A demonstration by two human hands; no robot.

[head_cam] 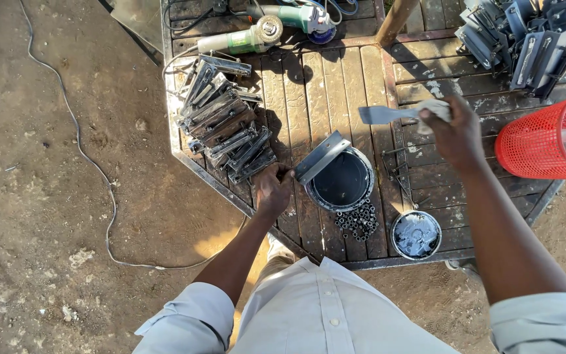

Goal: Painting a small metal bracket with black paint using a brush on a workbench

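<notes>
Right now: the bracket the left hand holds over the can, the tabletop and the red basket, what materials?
Bracket: looks like bare grey metal, dull sheen, sharp folded edges. Tabletop: seemingly wooden planks, dark, worn and grooved, in a metal frame. Red basket: probably moulded plastic, open mesh wall, uniform colour. Can: likely tin, bright rim.

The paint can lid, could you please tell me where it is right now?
In the head view the paint can lid lies near the table's front edge, right of the small nuts and below-right of the open paint can.
</notes>
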